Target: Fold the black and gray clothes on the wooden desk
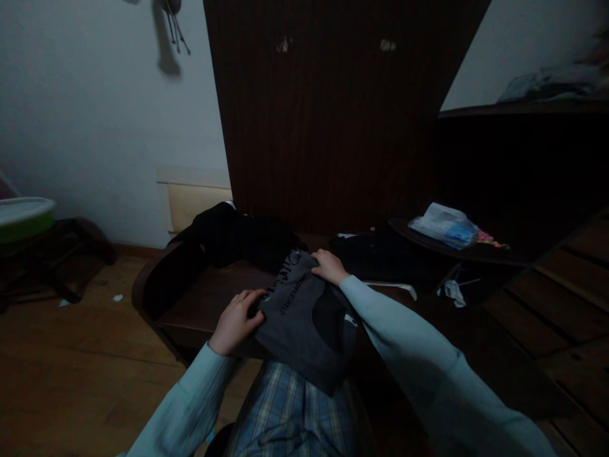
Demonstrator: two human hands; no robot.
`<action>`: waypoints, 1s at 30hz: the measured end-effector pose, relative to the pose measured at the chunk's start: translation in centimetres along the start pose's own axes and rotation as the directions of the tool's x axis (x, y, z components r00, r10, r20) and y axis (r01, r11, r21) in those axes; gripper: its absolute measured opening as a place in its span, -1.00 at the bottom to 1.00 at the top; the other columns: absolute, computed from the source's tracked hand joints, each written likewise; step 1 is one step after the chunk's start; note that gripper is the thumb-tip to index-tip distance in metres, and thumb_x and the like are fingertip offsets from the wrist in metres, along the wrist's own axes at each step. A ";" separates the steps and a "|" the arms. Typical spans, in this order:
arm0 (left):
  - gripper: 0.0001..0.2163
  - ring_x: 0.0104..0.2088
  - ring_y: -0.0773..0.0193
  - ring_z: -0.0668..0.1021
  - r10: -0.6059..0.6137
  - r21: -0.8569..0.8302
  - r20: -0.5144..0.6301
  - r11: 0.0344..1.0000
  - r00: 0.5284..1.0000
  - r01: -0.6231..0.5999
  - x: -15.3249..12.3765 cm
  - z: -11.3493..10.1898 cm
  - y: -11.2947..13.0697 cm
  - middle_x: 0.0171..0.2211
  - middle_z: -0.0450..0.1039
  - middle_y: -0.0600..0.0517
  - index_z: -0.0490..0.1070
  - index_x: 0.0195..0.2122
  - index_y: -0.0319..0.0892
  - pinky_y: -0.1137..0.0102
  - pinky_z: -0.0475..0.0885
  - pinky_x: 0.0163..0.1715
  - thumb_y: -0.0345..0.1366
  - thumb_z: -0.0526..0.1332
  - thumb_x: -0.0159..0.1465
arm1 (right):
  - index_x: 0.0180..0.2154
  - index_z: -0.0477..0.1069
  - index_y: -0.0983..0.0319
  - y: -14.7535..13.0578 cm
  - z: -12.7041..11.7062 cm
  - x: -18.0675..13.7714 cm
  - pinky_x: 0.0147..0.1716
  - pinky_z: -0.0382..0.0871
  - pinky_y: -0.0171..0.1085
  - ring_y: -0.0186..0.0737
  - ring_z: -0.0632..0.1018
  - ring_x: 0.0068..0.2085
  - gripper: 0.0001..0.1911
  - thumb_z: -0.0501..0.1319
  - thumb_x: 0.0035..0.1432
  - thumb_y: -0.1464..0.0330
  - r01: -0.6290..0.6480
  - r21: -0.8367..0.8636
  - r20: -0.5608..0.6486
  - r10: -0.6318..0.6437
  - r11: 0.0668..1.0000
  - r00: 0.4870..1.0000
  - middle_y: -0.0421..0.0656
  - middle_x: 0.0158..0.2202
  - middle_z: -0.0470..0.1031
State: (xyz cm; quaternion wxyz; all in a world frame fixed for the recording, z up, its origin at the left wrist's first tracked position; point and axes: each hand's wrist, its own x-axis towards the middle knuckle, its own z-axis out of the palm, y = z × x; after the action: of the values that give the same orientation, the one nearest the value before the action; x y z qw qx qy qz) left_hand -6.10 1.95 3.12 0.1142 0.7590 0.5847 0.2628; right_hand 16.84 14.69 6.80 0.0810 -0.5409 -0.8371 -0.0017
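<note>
A dark grey T-shirt with black lettering lies partly folded in front of me, its neckline and a small white label facing my lap. My left hand holds its left edge, the thumb apart from the fingers. At the far right edge, my right hand has its fingers curled onto the cloth. The shirt spans from the dark wooden bench to the blue plaid cloth over my lap.
Black clothing is heaped at the back of the bench, and another dark folded garment lies to the right. A plastic packet sits on a rounded shelf. A green-and-white tub stands on a low stool at far left.
</note>
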 end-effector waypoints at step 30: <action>-0.72 -0.11 0.25 0.42 0.491 -0.053 -0.022 0.869 0.871 -0.491 -2.1 2.8 7.8 -0.18 0.43 -0.01 0.32 -0.13 -0.14 0.34 0.30 -0.05 -0.44 -0.03 0.16 | -0.18 0.36 0.18 -0.5 -1.9 -10.4 -0.15 0.32 -0.28 -0.28 0.47 -0.16 -0.71 -0.02 0.10 0.49 0.343 0.390 -0.314 -0.227 0.854 0.922 -0.17 -0.22 0.47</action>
State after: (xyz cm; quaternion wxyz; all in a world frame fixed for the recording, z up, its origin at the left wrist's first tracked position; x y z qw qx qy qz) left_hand 1.51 -1.93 3.94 0.0627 0.8780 0.3654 0.3028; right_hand 20.80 4.92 7.26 0.3068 -0.3726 -0.8696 0.1042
